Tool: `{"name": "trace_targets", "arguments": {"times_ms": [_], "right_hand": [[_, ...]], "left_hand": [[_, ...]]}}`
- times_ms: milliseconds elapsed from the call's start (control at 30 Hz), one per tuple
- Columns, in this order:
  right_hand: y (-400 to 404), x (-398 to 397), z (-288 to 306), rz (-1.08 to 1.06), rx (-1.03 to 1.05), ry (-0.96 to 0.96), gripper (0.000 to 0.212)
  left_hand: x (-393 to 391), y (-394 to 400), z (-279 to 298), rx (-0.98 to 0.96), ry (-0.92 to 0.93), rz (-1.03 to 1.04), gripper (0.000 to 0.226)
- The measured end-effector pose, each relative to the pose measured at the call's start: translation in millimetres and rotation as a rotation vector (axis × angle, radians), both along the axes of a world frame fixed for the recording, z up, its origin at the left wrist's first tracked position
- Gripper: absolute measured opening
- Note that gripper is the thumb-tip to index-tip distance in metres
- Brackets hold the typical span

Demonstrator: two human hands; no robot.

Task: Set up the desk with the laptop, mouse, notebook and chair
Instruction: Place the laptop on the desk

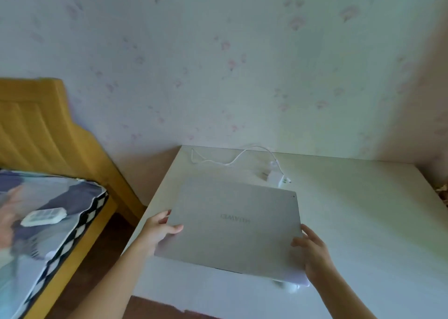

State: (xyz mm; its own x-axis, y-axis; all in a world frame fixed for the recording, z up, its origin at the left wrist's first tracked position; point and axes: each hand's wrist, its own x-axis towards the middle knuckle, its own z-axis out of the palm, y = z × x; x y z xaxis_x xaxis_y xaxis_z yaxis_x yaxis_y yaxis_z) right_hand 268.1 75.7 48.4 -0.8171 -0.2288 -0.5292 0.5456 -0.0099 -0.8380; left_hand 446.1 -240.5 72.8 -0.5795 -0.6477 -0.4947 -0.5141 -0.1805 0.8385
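A closed silver laptop (232, 224) lies flat over the left part of the white desk (358, 221), its logo upside down to me. My left hand (158, 229) grips the laptop's left edge, thumb on the lid. My right hand (312, 248) holds its right front corner. Under that corner a small white object (289, 286) peeks out, too blurred to identify. A white charger with its cable (276, 175) lies on the desk behind the laptop, near the wall. No notebook or chair is in view.
The desk stands against a floral-papered wall. To the left is a bed with a yellow wooden headboard (36, 129) and patterned bedding; a white remote (43, 217) rests on it. Brown floor shows between bed and desk.
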Motion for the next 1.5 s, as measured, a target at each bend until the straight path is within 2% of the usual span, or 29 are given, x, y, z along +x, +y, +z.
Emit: {"name": "trace_targets", "arguments": {"times_ms": [133, 300, 500, 600, 700, 800, 1000, 1067, 1200, 1267, 1367, 1500], "right_hand": [[-28.1, 32.9, -9.3, 0.015, 0.024, -0.023, 0.061], [-69.9, 62.0, -14.6, 0.005, 0.076, 0.004, 0.045], [-119.0, 82.3, -40.8, -0.162, 0.170, -0.034, 0.046], [-133.2, 84.3, -56.1, -0.201, 0.201, -0.020, 0.051], [-139.4, 82.8, -58.7, -0.222, 0.235, 0.002, 0.043], [-140.8, 81.1, -57.5, -0.278, 0.262, 0.002, 0.044], [-142.1, 88.3, -52.7, -0.470, 0.358, 0.029, 0.013], [-144.0, 87.3, -50.6, -0.478, 0.366, 0.035, 0.009], [-145.8, 77.8, -41.4, -0.426, 0.289, 0.101, 0.042], [-146.0, 70.7, -33.0, -0.362, 0.291, 0.164, 0.048], [-145.6, 49.8, -26.6, -0.235, 0.326, 0.231, 0.050], [-143.1, 10.2, -23.6, -0.084, 0.474, 0.384, 0.042]], "left_hand": [[43.9, -20.7, -9.2, 0.039, -0.025, 0.061, 0.048], [69.4, -61.8, -29.4, 0.044, -0.085, 0.053, 0.057], [68.4, -107.9, -57.5, 0.046, -0.116, -0.035, 0.046], [67.5, -125.2, -76.2, 0.028, -0.147, -0.113, 0.054], [67.3, -136.0, -93.1, 0.037, -0.174, -0.166, 0.064], [66.7, -142.8, -96.9, 0.012, -0.171, -0.226, 0.066], [60.1, -156.5, -85.2, -0.182, -0.214, -0.391, 0.077], [53.0, -158.1, -79.3, -0.129, -0.143, -0.386, 0.082], [27.5, -148.4, -71.0, -0.020, -0.038, -0.450, 0.105], [12.3, -136.6, -68.3, -0.006, -0.013, -0.490, 0.111], [-13.6, -110.8, -64.6, -0.168, 0.007, -0.581, 0.107], [-51.7, -77.5, -60.4, -0.789, -0.034, -0.798, 0.100]]}}
